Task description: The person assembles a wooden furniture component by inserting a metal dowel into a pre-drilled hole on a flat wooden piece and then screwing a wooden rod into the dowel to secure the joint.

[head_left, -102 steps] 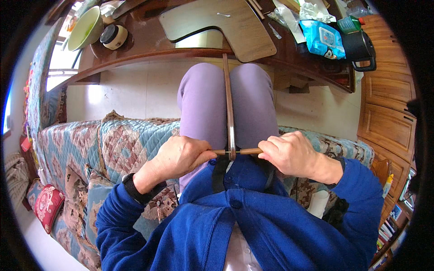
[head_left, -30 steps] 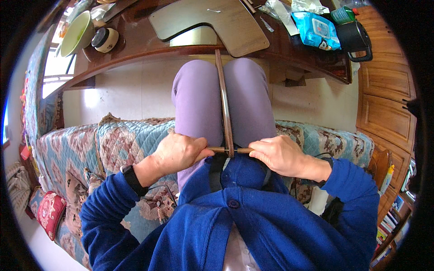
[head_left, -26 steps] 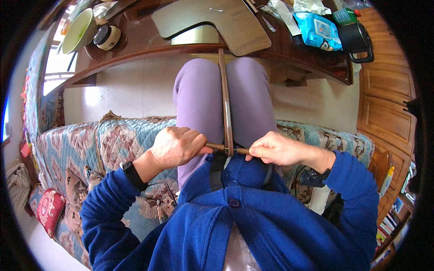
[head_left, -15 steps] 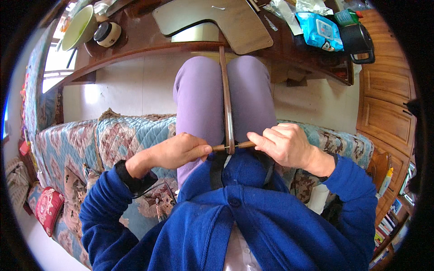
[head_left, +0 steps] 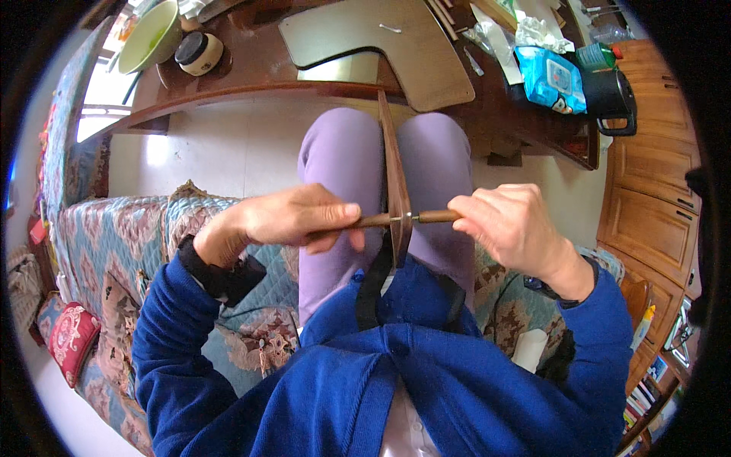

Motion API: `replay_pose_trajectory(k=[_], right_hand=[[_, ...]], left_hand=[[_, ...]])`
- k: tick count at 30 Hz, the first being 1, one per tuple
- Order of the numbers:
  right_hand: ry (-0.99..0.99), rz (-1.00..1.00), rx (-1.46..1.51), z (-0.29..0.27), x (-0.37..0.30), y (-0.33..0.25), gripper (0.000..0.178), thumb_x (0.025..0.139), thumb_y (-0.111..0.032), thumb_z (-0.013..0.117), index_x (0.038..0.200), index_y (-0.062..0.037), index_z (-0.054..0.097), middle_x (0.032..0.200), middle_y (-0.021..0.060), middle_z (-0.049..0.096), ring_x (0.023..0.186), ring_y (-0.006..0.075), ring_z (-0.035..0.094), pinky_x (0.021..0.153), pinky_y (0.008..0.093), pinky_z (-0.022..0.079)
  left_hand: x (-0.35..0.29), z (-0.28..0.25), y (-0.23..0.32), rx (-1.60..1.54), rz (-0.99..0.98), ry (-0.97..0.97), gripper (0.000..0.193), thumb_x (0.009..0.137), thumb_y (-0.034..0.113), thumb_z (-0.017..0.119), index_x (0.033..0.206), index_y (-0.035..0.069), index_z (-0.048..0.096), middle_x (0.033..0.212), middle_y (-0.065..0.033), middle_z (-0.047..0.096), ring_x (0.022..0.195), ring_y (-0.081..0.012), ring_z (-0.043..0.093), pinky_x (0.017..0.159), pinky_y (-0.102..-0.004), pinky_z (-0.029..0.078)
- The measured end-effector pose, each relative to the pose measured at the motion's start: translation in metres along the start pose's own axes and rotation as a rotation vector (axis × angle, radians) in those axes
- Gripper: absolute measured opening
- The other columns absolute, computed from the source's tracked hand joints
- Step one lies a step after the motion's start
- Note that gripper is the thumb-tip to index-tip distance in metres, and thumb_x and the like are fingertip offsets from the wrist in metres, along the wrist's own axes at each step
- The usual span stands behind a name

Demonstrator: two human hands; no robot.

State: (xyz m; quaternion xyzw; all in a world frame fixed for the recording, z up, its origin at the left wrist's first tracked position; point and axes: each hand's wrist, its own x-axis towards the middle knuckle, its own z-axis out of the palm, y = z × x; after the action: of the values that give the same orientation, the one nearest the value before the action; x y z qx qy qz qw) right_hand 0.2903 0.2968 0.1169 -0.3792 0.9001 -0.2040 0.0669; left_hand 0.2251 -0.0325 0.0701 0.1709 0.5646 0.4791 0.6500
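A long flat strip of brown wood runs from the table edge back between my thighs, tilted, with its near end close to my waist. Two short wooden rods meet it from either side near that end. My left hand pinches the left wooden rod, whose tip touches the strip. In my right hand the right wooden rod is gripped. A thin metal pin shows between this rod and the strip, with a small metal spot on the strip's face.
Ahead stands a dark table bearing an L-shaped board, a green bowl, a lidded jar, a blue wipes pack and a black mug. A quilted sofa lies around me; wooden cabinets stand right.
Both hands have moved forward, away from my waist, with the rods. The strip has turned to show more of its broad side. The whole view has shifted slightly.
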Motion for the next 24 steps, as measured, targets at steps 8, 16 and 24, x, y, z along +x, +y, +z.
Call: replay_pose_trajectory(k=[8, 16, 24], right_hand=[[0.032, 0.257, 0.235, -0.018, 0.025, 0.011, 0.015, 0.098, -0.019, 0.067, 0.099, -0.0038, 0.066, 0.082, 0.0194, 0.068, 0.076, 0.0413, 0.068, 0.064, 0.0486, 0.052], [-0.122, 0.299, 0.360, -0.019, 0.030, 0.014, 0.016, 0.099, -0.021, 0.065, 0.097, -0.0043, 0.066, 0.080, 0.0206, 0.067, 0.074, 0.0426, 0.066, 0.064, 0.0499, 0.051], [0.069, 0.066, -0.036, -0.013, 0.026, 0.010, 0.018, 0.091, -0.024, 0.073, 0.095, -0.0070, 0.068, 0.073, 0.0098, 0.061, 0.065, 0.0302, 0.065, 0.057, 0.0416, 0.049]], left_hand=[[0.007, 0.010, 0.026, 1.123, 0.558, 0.940, 0.022, 0.095, 0.033, 0.069, 0.100, 0.012, 0.066, 0.079, -0.0083, 0.064, 0.070, -0.0300, 0.067, 0.062, -0.0416, 0.054], [0.016, 0.022, 0.009, 1.456, 0.545, 1.095, 0.027, 0.092, 0.039, 0.069, 0.091, 0.013, 0.059, 0.075, -0.0021, 0.052, 0.066, -0.0201, 0.062, 0.058, -0.0352, 0.051], [0.009, 0.018, 0.014, 1.215, 0.434, 0.853, 0.028, 0.096, 0.036, 0.068, 0.093, 0.010, 0.062, 0.073, -0.0106, 0.062, 0.062, -0.0324, 0.065, 0.055, -0.0418, 0.052]])
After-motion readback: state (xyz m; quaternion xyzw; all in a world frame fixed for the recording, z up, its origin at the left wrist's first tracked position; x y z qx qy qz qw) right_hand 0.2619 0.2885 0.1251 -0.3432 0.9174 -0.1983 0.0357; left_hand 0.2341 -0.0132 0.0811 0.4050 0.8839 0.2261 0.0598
